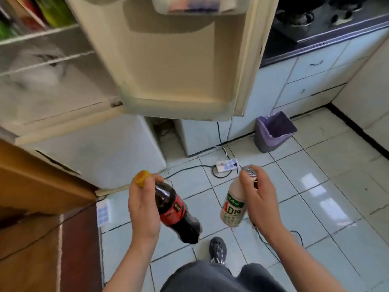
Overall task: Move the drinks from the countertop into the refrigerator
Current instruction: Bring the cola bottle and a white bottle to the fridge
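Note:
My left hand (pixel 142 207) grips a dark cola bottle (pixel 176 211) with a red label and a yellow cap, tilted with its base pointing down and to the right. My right hand (pixel 255 199) holds a white milk-drink bottle (pixel 233 205) with a green label and a foil top, gripped near its neck. Both bottles hang over the tiled floor in front of me. The refrigerator (pixel 52 66) stands open at the upper left, with wire shelves and colourful packages on the top shelf. Its cream door (pixel 179 60) swings out above my hands.
A grey bin with a purple liner (pixel 273 131) stands by the pale blue cabinets (pixel 311 81). A power strip (pixel 227 165) and cables lie on the floor tiles. A wooden door (pixel 31 182) is at the left. A dark stovetop (pixel 315 20) sits at the upper right.

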